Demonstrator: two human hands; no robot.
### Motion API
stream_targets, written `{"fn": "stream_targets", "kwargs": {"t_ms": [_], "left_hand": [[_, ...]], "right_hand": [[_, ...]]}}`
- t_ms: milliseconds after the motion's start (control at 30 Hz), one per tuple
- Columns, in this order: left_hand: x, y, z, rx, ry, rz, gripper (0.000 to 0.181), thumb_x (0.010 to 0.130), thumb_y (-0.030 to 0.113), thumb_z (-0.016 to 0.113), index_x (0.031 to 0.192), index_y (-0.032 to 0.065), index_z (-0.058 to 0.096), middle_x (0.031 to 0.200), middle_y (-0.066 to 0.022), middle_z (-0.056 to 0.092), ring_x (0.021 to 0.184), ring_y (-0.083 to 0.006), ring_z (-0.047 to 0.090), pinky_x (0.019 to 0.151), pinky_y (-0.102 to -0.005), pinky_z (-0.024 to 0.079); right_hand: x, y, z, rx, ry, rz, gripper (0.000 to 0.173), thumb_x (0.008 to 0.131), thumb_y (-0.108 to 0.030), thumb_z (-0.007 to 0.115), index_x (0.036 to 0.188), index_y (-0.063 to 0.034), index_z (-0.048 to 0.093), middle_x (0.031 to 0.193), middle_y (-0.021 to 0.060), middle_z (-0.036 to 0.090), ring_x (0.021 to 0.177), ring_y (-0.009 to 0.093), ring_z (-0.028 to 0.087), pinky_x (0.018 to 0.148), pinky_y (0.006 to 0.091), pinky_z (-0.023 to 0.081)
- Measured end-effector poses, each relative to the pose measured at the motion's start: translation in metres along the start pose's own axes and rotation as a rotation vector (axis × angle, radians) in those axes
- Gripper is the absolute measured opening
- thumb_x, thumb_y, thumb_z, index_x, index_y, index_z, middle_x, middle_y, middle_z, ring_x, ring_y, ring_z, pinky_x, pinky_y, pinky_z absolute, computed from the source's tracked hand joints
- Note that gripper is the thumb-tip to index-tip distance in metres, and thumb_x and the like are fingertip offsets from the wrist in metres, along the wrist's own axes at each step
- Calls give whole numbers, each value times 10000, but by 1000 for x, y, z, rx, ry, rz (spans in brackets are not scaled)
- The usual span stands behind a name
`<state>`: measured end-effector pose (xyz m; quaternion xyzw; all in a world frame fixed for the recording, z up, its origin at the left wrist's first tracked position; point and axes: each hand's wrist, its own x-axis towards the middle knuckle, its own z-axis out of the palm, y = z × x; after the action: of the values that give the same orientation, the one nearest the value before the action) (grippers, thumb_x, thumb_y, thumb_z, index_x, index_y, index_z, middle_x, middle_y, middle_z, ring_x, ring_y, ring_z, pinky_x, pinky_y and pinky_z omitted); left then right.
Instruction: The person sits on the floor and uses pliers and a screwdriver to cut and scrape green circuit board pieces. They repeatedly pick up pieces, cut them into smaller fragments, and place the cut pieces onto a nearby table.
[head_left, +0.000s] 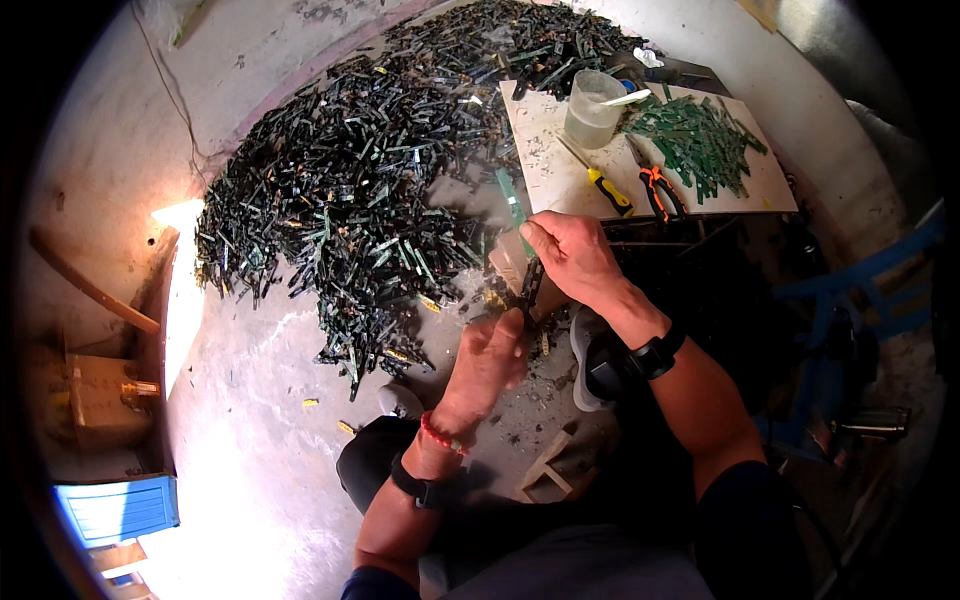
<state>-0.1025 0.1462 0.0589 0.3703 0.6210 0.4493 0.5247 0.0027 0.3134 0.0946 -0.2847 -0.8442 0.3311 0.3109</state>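
Observation:
My right hand (570, 251) pinches a narrow translucent green strip (509, 193), which points up and away past the white board's left edge. Just below it, my left hand (487, 356) is closed around the lower end of a dark narrow piece (532, 283). The upper end of that piece reaches the fingers of my right hand, where the strip and the piece meet; whether they are joined is hidden. Beneath both hands are a brownish flat piece (510, 259) and dark crumbs (536, 390) on the concrete floor.
A large heap of dark strips (352, 187) covers the floor ahead and left. On the white board (544, 180) stand a plastic cup of cloudy liquid (592, 112), a yellow-black screwdriver (611, 191), orange-black pliers (660, 191) and a pile of green strips (697, 142). A wooden frame (551, 469) lies below.

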Motion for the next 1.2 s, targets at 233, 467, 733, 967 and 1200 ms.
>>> {"fn": "stream_targets", "kwargs": {"t_ms": [233,467,733,967,1200], "left_hand": [[-18,23,2,-287,-35,-82,202,847,245,563,817,50,519,616,-50,476,543,-203,483,483,-349,375],[-9,15,-1,-733,-89,-183,423,941,454,420,760,81,504,612,-29,448,506,-146,415,473,-270,347],[-6,21,0,-543,-104,-164,418,977,426,359,779,85,496,571,-34,422,455,-156,386,443,-277,342],[-13,23,0,-579,-48,-181,386,980,416,379,799,96,495,568,-33,421,442,-140,365,429,-260,330],[-21,25,-7,-499,-80,-185,474,968,507,380,816,79,511,567,-29,449,441,-134,400,431,-245,332]], "right_hand": [[-8,8,4,509,-113,122,211,949,-164,545,890,26,616,650,-75,467,577,22,390,532,211,387],[-18,-27,23,373,18,100,111,888,-102,582,892,6,562,587,51,474,539,90,413,493,260,371],[-19,-12,26,507,-76,4,168,885,-4,554,1045,18,598,865,31,624,713,38,540,600,198,452],[-19,-22,13,311,-275,-174,215,837,-34,574,1035,-51,653,1078,144,645,839,249,663,707,290,530],[-23,-26,20,492,-251,86,157,910,-125,573,961,11,633,929,124,665,784,193,661,658,285,538]]}}
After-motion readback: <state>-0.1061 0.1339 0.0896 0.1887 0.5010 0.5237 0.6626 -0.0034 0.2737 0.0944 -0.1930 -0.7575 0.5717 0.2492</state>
